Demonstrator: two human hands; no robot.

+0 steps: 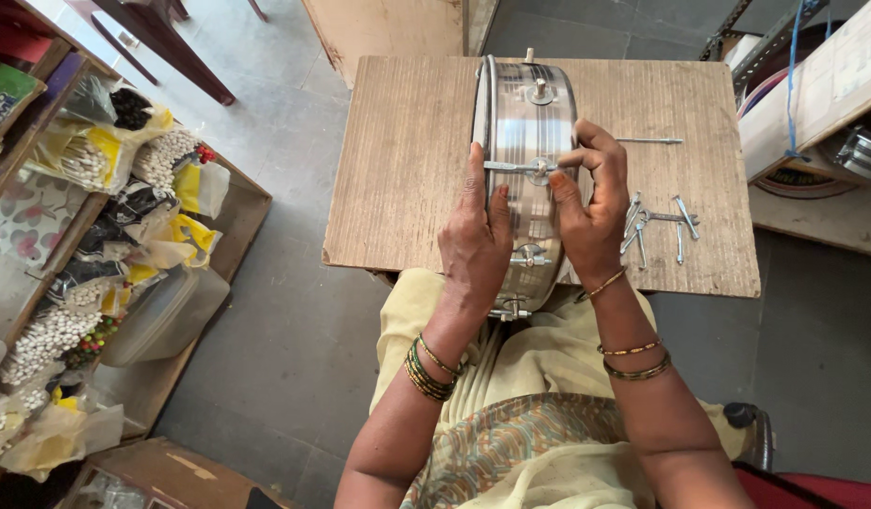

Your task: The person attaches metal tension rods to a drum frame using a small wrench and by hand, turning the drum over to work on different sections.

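On the board (pixel 407 188), drum shell (pixel 530 113) steadied by left hand (pixel 475 247), right hand (pixel 591 212) fingers pinching tension rod (pixel 511 167), shell's lower edge hidden.

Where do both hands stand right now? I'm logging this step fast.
Left hand: fingers flat against the steel drum shell, steadying it, not gripping.
Right hand: fingers pinched on a tension rod on the shell.
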